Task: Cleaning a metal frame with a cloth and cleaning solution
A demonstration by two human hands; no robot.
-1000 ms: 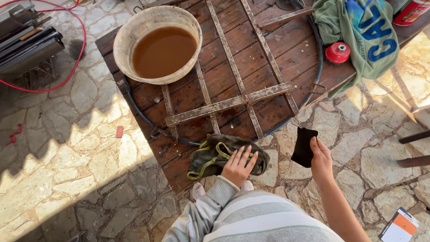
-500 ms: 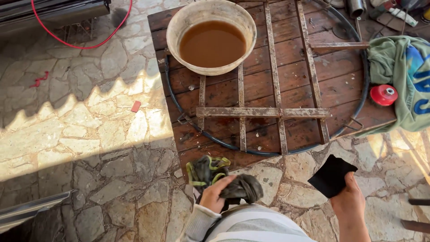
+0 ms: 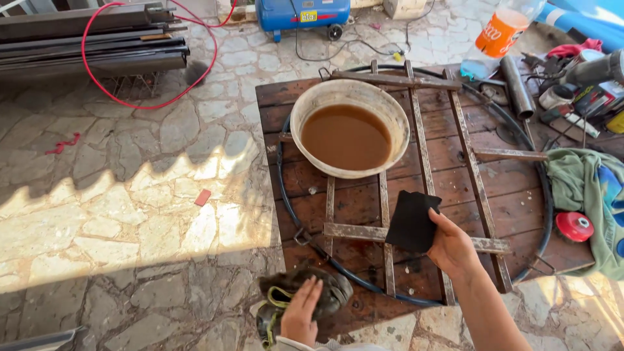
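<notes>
Left hand point(image 3: 300, 313) covers part of the dark work gloves point(image 3: 305, 294); its wrist is cut by the lower edge. Black sandpaper sheet point(image 3: 411, 221) hides the metal frame point(image 3: 422, 156) beneath. Green cloth point(image 3: 588, 188) and blue compressor point(image 3: 302, 13) run past the picture's edges. Basin point(image 3: 396, 123) bottom lost under murky brown water.

The far half of the wooden board point(image 3: 494, 195) was blocked by the basin of brown water point(image 3: 349, 136); bare planks between the rusty metal bars point(image 3: 426, 169) were left free, bounded by the black hose point(image 3: 286, 201).
</notes>
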